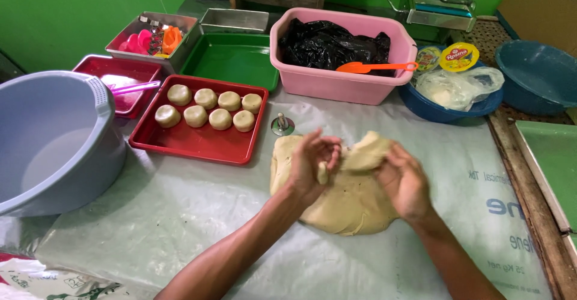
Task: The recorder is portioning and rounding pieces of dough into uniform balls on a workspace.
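Note:
A large slab of pale beige dough (351,207) lies on a plastic-covered table. My left hand (309,168) pinches a small piece of dough above the slab's left side. My right hand (404,183) grips a raised fold of the dough (368,153) at the slab's upper right. To the left, a red tray (198,143) holds several round dough pieces (207,109) in two rows.
A grey basin (54,140) stands tilted at far left. Behind are a pink tub (336,83) with black plastic and an orange spatula, a green tray (231,59), a small metal cutter (282,124), a blue bowl with a plastic bag (457,89), and a pasta roller (439,8).

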